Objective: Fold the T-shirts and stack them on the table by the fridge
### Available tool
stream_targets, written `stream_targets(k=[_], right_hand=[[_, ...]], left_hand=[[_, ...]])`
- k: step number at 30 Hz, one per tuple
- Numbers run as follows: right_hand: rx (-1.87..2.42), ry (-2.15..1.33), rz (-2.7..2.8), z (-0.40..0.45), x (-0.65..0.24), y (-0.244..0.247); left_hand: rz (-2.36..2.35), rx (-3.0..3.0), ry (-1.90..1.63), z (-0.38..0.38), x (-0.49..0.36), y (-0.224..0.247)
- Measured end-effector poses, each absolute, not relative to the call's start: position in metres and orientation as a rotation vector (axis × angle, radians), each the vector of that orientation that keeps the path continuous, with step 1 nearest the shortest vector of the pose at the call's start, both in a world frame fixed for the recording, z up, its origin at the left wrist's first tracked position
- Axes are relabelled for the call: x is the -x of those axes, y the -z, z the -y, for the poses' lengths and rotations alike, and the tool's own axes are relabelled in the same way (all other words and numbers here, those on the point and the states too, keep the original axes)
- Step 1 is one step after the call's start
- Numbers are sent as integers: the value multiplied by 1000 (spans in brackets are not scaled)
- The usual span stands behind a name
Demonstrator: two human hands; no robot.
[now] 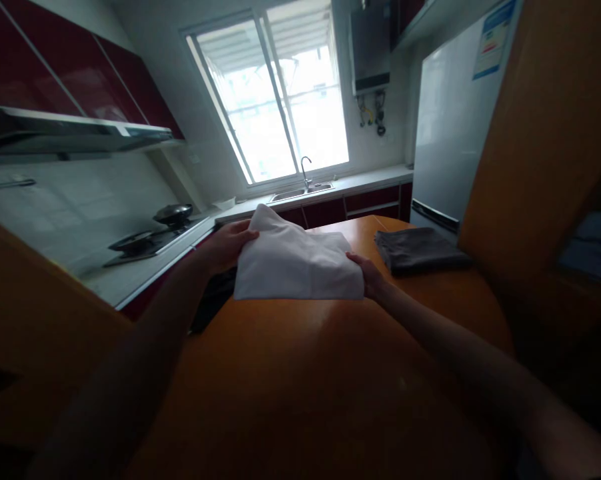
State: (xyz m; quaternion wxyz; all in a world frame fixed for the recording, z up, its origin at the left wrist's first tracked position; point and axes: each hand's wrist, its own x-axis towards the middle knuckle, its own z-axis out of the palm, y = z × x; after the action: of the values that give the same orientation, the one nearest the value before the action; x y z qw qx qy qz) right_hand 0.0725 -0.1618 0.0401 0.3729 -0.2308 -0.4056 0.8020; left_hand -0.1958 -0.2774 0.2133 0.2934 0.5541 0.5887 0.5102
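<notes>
A white cloth [300,263], folded over on itself, spans the space between my two hands above the wooden table. My left hand [228,243] grips its left side near the upper corner, thumb on the near face. At the right edge, my right hand [368,272] pinches the cloth with the thumb on top; its other fingers are hidden behind the fabric. The cloth's lower edge hangs nearly straight, and its top edge is uneven, peaking at the left. Whether its far part touches the table I cannot tell.
A dark grey folded cloth [420,250] lies at the right of the round wooden table [320,373]. Dark fabric [213,297] shows by the left edge. Beyond are a stove with pans [173,213], a sink [288,195] under the window, and a fridge [455,133].
</notes>
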Motion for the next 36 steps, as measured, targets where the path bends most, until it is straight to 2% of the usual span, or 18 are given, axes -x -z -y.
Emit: stream_targets(k=[4, 8, 13, 18, 22, 27, 31, 36], right_hand=[[571, -1740, 1127, 148, -147, -55], [762, -1569, 1189, 147, -212, -62], [1032, -1677, 1100, 169, -264, -51], [1093, -1849, 1093, 199, -272, -29], [1083, -1710, 1140, 192, -247, 1], [1367, -1553, 1214, 168, -222, 32], [1460, -1798, 1144, 161, -226, 26], [1259, -2179, 1007, 164, -222, 17]], left_hand=[[-1263, -1443, -1310, 244, 164, -168], [-1125, -1333, -1374, 215, 122, -116], [-1085, -1075, -1304, 230, 81, -57], [-1142, -912, -1151, 279, 81, -29], [-1255, -916, -1144, 283, 98, -9], [-1440, -901, -1011, 267, 117, 14], [-1438, -883, -999, 267, 120, 15], [-1308, -978, -1017, 273, 118, 12]])
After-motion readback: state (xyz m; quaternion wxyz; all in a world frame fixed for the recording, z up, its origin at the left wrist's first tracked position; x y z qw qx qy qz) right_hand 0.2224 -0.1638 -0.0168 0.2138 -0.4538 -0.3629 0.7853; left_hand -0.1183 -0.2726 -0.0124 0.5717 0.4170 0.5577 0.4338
